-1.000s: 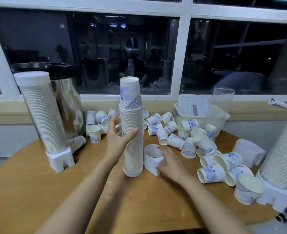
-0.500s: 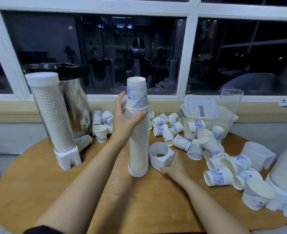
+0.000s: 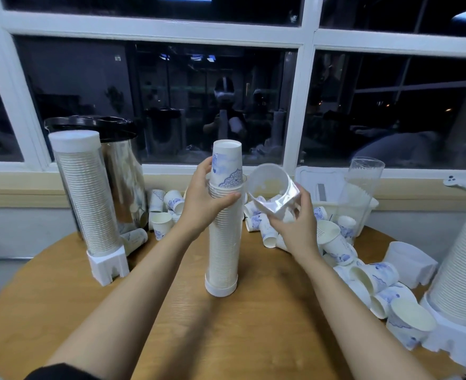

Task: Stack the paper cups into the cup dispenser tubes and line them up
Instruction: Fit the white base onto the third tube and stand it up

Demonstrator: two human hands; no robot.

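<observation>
Cup tube (image 3: 222,242) likely light, tippy; best gripped high, where left hand (image 3: 203,200) wraps it; right hand (image 3: 295,229) pinches white base (image 3: 270,193).

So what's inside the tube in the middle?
A stack of paper cups fills the tube, and the top cup sticks out above it. The left hand covers some of the stack, and the white cap hides the bottom.

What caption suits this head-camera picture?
Left hand grips the cup-filled dispenser tube; right hand holds a white base beside its top.
</observation>
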